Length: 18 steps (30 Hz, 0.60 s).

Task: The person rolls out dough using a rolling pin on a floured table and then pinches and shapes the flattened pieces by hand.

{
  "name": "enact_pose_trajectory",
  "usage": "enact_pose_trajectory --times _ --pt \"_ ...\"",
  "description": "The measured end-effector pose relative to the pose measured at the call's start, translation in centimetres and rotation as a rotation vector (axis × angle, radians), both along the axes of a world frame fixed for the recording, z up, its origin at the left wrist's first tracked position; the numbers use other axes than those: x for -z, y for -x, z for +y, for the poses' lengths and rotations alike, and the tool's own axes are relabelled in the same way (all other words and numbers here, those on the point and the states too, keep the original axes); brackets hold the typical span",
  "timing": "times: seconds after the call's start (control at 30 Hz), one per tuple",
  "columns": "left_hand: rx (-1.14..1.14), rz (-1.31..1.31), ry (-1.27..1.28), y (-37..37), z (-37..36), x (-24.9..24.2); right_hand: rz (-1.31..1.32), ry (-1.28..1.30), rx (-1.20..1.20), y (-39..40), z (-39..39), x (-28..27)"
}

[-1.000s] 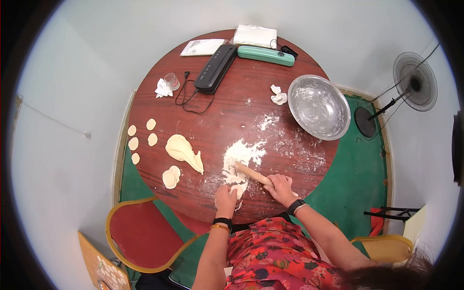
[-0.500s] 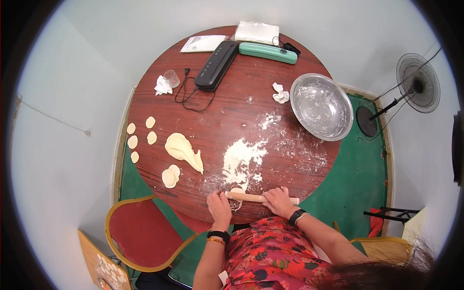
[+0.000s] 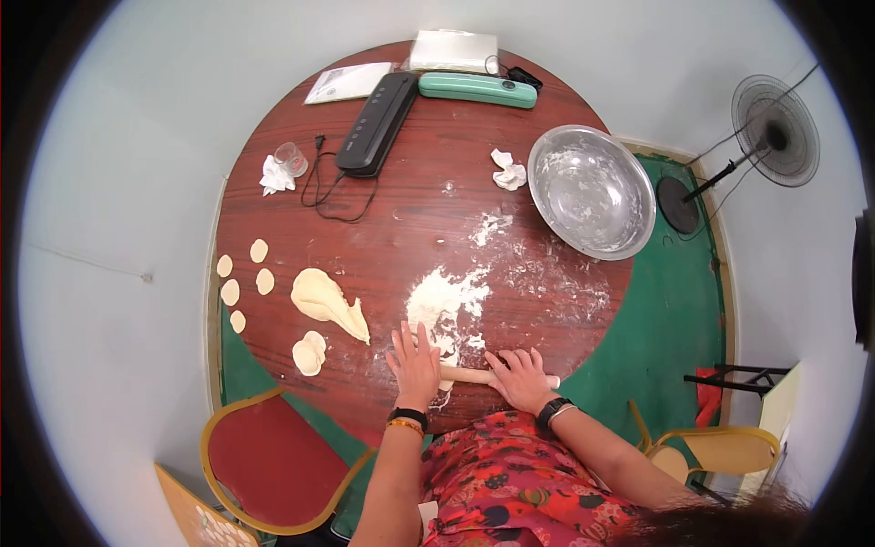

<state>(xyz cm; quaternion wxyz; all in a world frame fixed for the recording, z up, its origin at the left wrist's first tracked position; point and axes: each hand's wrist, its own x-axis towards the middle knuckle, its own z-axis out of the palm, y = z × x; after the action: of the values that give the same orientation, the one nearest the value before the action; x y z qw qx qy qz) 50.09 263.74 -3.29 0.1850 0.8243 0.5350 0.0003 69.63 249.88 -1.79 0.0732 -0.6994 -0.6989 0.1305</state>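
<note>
A wooden rolling pin (image 3: 467,375) lies near the front edge of the table, across a small dough piece (image 3: 447,383) that it partly covers. My left hand (image 3: 416,366) rests flat on the pin's left end, its fingers spread and pointing away from me. On the right part of the pin lies my right hand (image 3: 521,376), also flat with its fingers apart. White flour (image 3: 437,299) is scattered just beyond the pin. Left of it are a large lump of dough (image 3: 321,296), a few overlapping dough rounds (image 3: 308,356) and several separate rounds (image 3: 230,293).
A metal bowl (image 3: 592,193) stands at the table's right, beside crumpled tissue (image 3: 509,171). Toward the back lie a black appliance (image 3: 378,125) with a cord, a green appliance (image 3: 478,89) and white packets (image 3: 453,50). A glass (image 3: 291,159) is at left; chairs (image 3: 273,463) stand below.
The view has shifted slightly. My left hand has moved forward over the left end of the pin, and its fingers have straightened. My right hand's fingers are more spread on the pin.
</note>
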Motion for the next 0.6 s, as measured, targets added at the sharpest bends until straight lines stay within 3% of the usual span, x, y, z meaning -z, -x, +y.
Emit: enact_pose_trajectory --times 0.37,0.47,0.6 --pt "0.019 0.067 -0.028 -3.0 4.0 0.0 0.018 -0.016 0.138 -1.6 2.7 1.2" --pt "-0.074 0.012 -0.005 -3.5 4.6 0.1 0.125 -0.073 0.221 -1.7 3.0 1.7" --pt "-0.305 -0.213 -0.135 -1.7 3.1 1.7 0.229 -0.057 0.057 -2.1 2.9 1.1"
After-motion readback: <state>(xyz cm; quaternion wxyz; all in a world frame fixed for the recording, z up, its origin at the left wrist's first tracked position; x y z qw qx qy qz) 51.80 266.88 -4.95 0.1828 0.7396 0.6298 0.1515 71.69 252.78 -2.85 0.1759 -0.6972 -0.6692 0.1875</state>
